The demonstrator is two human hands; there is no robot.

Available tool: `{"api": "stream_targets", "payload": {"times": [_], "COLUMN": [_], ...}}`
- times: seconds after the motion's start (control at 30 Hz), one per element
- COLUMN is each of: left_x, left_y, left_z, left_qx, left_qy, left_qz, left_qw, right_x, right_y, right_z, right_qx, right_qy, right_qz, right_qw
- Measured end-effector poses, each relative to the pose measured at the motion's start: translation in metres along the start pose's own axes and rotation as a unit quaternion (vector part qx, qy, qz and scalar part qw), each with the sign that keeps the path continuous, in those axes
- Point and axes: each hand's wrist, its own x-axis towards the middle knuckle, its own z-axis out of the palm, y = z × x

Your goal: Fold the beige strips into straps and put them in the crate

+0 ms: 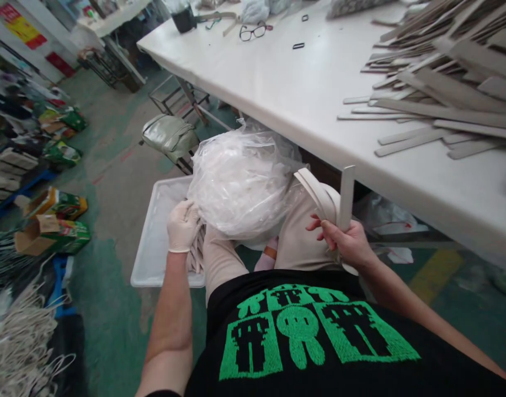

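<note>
My right hand [349, 241] is wrapped round a few pale beige straps [346, 190], which stick up above the fingers and curl over my thigh. A white glove covers my left hand [182, 226], which is closed over the white plastic tub [142, 270], at the left edge of the clear plastic bag [240, 176]. Whatever its fingers hold is hidden. The bulging bag sits by my knees with white material inside. More beige straps [196, 251] lie in the tub, just below and right of the gloved hand.
A white table [294, 94] runs along the front and right, bearing a large pile of beige straps [451, 99], eyeglasses [253, 33] and small black buckles [298, 46]. A padded stool [170, 135] stands beyond the tub. Cartons [54, 234] and bundled cords [21, 342] lie at left.
</note>
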Motion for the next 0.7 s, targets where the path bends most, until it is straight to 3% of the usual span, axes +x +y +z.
{"api": "stream_targets", "payload": {"times": [0.1, 0.17, 0.23, 0.3, 0.4, 0.53, 0.63, 0.7], "left_x": [-0.023, -0.037, -0.047, -0.053, -0.057, -0.059, -0.064, -0.069], "left_y": [0.059, 0.092, 0.117, 0.133, 0.147, 0.155, 0.155, 0.154], "left_z": [0.056, 0.088, 0.115, 0.134, 0.145, 0.143, 0.141, 0.143], "left_qx": [-0.199, -0.340, -0.428, -0.479, -0.529, -0.536, -0.506, -0.478], "left_qy": [-0.102, -0.218, -0.289, -0.307, -0.293, -0.281, -0.267, -0.274], "left_qz": [-0.011, -0.070, -0.123, -0.161, -0.199, -0.230, -0.223, -0.204], "left_qw": [0.975, 0.912, 0.848, 0.806, 0.771, 0.762, 0.789, 0.809], "right_x": [-0.003, -0.005, -0.006, -0.009, -0.012, -0.014, -0.011, -0.007], "right_y": [0.006, 0.009, 0.010, 0.011, 0.012, 0.020, 0.025, 0.026], "right_z": [0.003, 0.005, 0.005, 0.003, -0.003, -0.011, -0.017, -0.019], "right_qx": [-0.009, -0.027, -0.056, -0.087, -0.112, -0.113, -0.077, -0.059], "right_qy": [-0.034, -0.071, -0.110, -0.145, -0.174, -0.134, -0.060, -0.045], "right_qz": [0.007, 0.007, 0.004, -0.010, -0.029, 0.003, 0.034, 0.041], "right_qw": [0.999, 0.997, 0.992, 0.986, 0.978, 0.984, 0.995, 0.996]}}
